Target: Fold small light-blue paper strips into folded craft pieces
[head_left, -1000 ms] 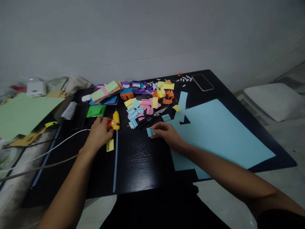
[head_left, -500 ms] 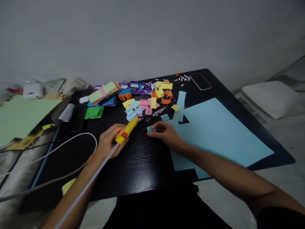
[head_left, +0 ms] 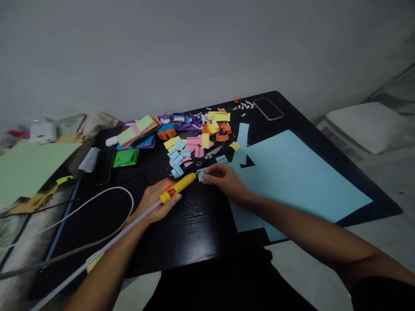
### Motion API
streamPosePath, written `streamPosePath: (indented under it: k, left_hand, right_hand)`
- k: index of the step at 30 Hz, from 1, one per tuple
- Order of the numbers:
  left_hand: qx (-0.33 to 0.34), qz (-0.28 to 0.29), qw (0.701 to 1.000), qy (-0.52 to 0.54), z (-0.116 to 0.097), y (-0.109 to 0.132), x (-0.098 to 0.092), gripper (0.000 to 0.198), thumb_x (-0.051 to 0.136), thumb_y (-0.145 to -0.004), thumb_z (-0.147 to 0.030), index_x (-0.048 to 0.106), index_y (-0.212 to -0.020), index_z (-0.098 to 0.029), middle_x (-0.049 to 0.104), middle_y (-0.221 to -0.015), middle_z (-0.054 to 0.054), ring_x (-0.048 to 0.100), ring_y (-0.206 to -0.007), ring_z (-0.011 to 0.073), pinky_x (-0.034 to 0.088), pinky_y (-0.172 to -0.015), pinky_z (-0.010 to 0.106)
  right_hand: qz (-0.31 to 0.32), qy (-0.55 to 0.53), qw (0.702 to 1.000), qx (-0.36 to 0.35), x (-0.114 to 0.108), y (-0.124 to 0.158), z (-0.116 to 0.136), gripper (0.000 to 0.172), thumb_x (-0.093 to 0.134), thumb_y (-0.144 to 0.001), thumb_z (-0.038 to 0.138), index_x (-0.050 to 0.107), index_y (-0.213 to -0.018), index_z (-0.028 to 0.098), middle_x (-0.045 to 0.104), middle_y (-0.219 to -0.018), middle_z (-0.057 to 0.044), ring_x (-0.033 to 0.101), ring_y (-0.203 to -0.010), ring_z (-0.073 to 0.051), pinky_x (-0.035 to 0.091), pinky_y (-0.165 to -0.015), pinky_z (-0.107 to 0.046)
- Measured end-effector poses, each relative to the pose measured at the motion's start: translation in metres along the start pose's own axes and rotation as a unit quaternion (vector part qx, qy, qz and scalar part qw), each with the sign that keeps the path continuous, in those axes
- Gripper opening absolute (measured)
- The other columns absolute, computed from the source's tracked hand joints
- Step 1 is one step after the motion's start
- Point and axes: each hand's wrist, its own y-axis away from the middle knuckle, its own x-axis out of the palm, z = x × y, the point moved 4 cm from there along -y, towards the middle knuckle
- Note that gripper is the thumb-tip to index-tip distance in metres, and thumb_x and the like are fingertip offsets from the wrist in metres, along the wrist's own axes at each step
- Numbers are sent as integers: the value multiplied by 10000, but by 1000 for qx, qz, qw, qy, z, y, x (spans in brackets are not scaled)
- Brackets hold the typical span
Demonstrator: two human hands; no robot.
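My left hand is wrapped round a yellow glue gun with a long clear glue stick trailing back along my forearm. Its nozzle points right and touches or nearly touches a small light-blue paper piece. My right hand pinches that piece against the black table. A large light-blue paper sheet lies under my right forearm.
Behind the hands lie several cut paper pieces in blue, pink, yellow and orange, scissors, a stack of coloured paper and a green folded piece. A phone lies far right. A white cable loops at left, near a green sheet.
My left hand picked the glue gun up from the table, turned it and brought its nozzle rightwards to the blue piece. My right hand stayed holding the piece.
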Motion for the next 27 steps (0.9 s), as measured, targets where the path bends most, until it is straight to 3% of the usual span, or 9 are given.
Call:
streamPosePath:
  k: [10, 27]
  left_hand:
    - [19, -2, 1000, 6, -1, -4, 4, 191, 612, -964, -295, 545, -797, -231, 566, -693, -3, 571, -594, 157, 421, -558, 277]
    - [29, 48, 998, 14, -5, -2, 6, 237, 577, -996, -310, 518, -788, -214, 527, -703, -22, 543, -595, 134, 419, -570, 253]
  right_hand:
    - [10, 14, 1000, -10, 1, 1, 0, 220, 854, -741, 306, 684, -852, 220, 737, -870, -7, 734, -870, -194, 596, -928, -440]
    - [-25, -71, 997, 34, -4, -3, 0, 271, 929, -658, 272, 750, -841, 183, 732, -885, -3, 711, -881, -166, 580, -995, -414]
